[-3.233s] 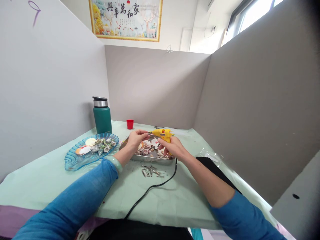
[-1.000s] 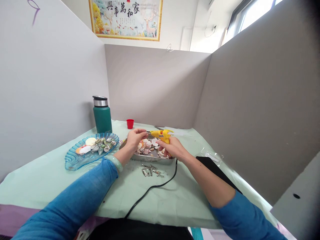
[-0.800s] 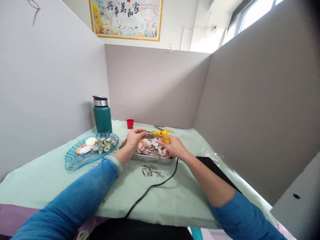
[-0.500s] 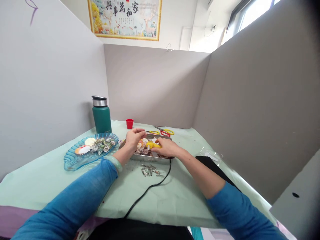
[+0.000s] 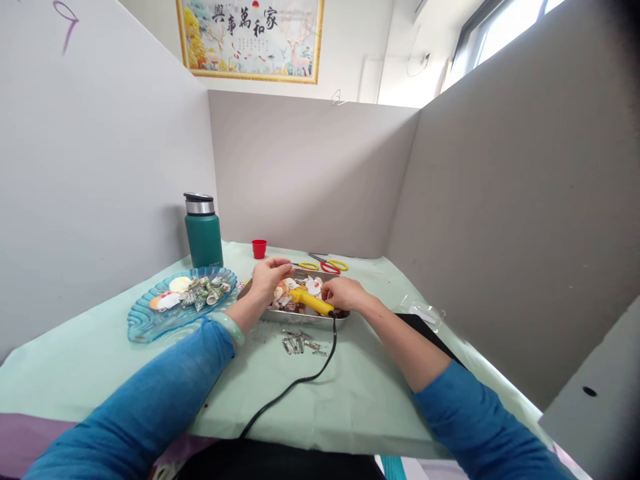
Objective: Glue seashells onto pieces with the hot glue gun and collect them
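Observation:
A yellow hot glue gun (image 5: 311, 301) lies across a metal tray (image 5: 305, 319) of seashells (image 5: 287, 287), its handle end toward the lower right. My right hand (image 5: 344, 293) is just behind the handle, at the tray's right end, with its bent fingers loosely apart and off the grip. Over the tray's left side, my left hand (image 5: 270, 275) has thumb and fingertips pinched together. What is between them is too small to make out. A jade-coloured bangle (image 5: 233, 327) circles the left wrist.
A blue shell-shaped plate (image 5: 145, 320) with shells stands at left, before a green bottle (image 5: 204, 230). Behind the tray are a red cup (image 5: 259, 249) and scissors (image 5: 330, 265). Small metal clips (image 5: 303, 343) and the gun's black cord (image 5: 295, 385) lie in front. Partitions surround the table.
My right hand has let go of the glue gun and drawn slightly back to the right. The gun now rests in the tray, its handle turned toward me. My left hand has stayed put.

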A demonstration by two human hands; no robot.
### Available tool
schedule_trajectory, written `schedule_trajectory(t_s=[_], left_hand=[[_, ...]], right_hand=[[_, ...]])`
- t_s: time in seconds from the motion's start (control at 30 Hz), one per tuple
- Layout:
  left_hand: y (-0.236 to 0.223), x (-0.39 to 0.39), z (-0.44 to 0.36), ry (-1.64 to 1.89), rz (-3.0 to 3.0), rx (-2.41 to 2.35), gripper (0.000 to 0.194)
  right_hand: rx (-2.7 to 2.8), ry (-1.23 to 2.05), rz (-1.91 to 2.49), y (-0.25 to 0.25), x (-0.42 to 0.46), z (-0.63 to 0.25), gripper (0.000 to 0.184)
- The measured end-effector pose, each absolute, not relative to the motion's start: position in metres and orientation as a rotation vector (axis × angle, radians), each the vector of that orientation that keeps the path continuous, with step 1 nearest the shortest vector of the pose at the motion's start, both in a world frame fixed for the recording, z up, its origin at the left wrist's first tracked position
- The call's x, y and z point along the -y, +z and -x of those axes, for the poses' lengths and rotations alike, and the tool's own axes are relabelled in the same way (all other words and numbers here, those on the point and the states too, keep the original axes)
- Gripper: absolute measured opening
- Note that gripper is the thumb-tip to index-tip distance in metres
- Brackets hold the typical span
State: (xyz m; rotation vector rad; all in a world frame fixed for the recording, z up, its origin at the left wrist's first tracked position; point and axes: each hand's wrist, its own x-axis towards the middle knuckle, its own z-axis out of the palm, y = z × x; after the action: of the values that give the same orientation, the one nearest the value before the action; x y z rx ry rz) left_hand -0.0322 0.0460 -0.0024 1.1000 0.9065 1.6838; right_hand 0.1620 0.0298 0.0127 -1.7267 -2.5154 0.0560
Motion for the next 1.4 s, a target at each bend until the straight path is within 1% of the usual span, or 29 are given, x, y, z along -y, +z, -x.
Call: schedule_trajectory(t_s=[0.27,0.37,0.47,0.57,0.67,0.9,1.0,1.13,1.23,1.3,1.4], left_hand=[[-0.001,-0.045,0.032,1.677,-1.123,-0.911,0.025],[-0.001,-0.044,0.031,1.674,-1.125,-0.909,0.024],[0.000,-0.041,0.026,1.657,-1.123,-0.887,0.024],[0.001,-0.035,0.021,1.640,-1.131,-0.880,0.023],[0.003,-0.030,0.017,1.640,-1.135,-0.895,0.022],[0.001,-0.026,0.016,1.630,-1.167,-0.868,0.027],[0.000,-0.025,0.015,1.623,-1.178,-0.863,0.027],[0.001,-0.024,0.014,1.624,-1.177,-0.866,0.027],[0.003,-0.023,0.014,1.624,-1.164,-0.861,0.027],[0.003,-0.022,0.014,1.622,-1.159,-0.860,0.027],[0.003,-0.021,0.014,1.616,-1.169,-0.860,0.027]], right_hand=[[2.358,0.115,1.608,0.005,-0.045,-0.180,0.014],[2.068,0.481,1.420,0.005,-0.047,-0.186,0.012],[1.778,0.882,1.181,0.006,-0.043,-0.182,0.015],[1.541,1.089,0.982,0.006,-0.034,-0.170,0.017],[1.399,1.149,0.896,0.007,-0.026,-0.156,0.020],[1.333,1.125,0.903,0.007,-0.014,-0.137,0.010],[1.242,1.240,0.849,0.008,-0.013,-0.136,0.011],[1.103,1.526,0.705,0.011,-0.014,-0.140,0.008],[1.056,1.676,0.624,0.013,-0.013,-0.144,0.009],[1.050,1.714,0.609,0.014,-0.012,-0.145,0.010],[1.106,1.650,0.651,0.013,-0.012,-0.146,0.011]])
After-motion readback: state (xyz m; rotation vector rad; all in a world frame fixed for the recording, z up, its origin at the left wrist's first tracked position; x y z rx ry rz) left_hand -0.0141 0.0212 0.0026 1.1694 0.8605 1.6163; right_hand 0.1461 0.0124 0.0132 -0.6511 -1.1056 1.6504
